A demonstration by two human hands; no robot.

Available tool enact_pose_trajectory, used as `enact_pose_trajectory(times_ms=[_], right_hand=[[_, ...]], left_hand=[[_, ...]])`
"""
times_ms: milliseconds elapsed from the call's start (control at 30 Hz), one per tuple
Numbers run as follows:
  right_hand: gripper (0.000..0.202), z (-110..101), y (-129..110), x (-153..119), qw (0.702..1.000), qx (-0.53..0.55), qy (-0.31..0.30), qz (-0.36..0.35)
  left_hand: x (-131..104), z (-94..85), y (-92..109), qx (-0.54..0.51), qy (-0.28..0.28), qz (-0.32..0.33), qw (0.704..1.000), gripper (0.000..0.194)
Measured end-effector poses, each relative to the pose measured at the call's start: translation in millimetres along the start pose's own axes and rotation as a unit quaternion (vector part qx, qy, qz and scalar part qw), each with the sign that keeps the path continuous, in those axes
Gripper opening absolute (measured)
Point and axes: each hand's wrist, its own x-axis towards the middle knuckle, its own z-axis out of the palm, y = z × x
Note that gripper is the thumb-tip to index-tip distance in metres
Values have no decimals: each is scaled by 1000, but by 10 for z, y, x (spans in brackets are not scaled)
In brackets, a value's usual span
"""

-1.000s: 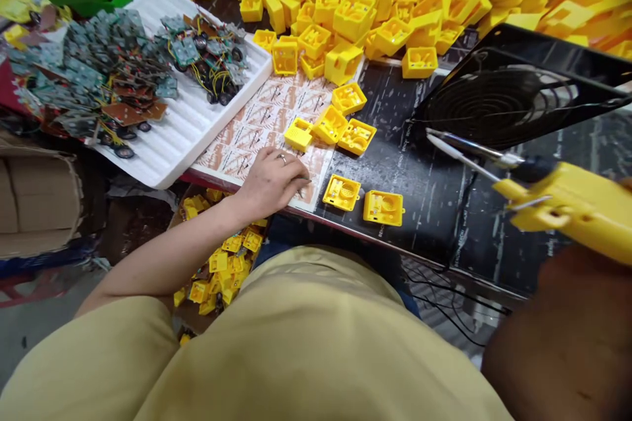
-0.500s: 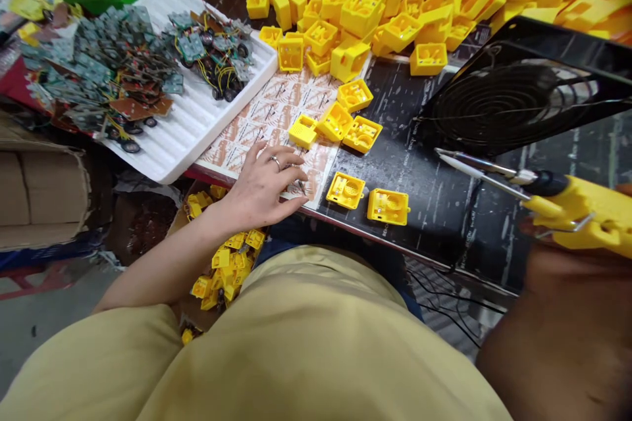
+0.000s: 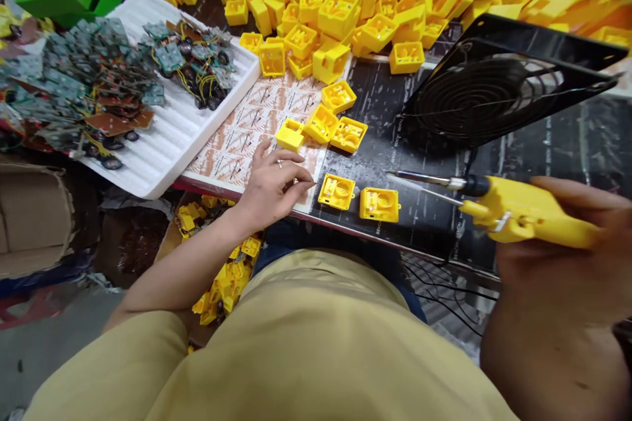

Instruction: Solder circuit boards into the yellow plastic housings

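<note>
My right hand is wrapped round a yellow soldering gun, whose metal tip and thin feed tube point left over the black table top. Left of that tip, two open yellow plastic cases lie side by side near the front edge, with small metal parts inside. My left hand, a ring on one finger, rests by the left case on the patterned sheet. Its thumb and forefinger tips come together in a pinch; whatever may be between them is too small to make out.
Several more yellow cases lie behind, before a large heap of them. A black fan leans at the right. A white foam tray carries circuit boards with wires. Below the edge, a box holds yellow cases.
My right hand has brought the soldering gun left, closer to the two cases. My left thumb and forefinger have closed together. The view has shifted slightly.
</note>
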Motion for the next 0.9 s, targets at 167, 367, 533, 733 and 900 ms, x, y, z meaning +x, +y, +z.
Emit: enact_pose_trajectory(times_ms=[167,367,533,733,900], right_hand=[[36,5,-238,-111,968,-123,-188,-109],[50,-71,-305,-156,895,-212,-304,-250],[41,50,-300,-182,878,-160,-357,-276],[20,160,-350,-167,846,-168,-383,-330],[17,166,-337,-180,831,-193,-387,-349]], left_hand=[[180,65,107,3,-44,-24,999,13],[221,27,193,36,-74,-34,996,14],[196,21,200,92,-62,2,994,15],[154,108,154,139,5,65,988,14],[138,147,141,170,15,83,982,14]])
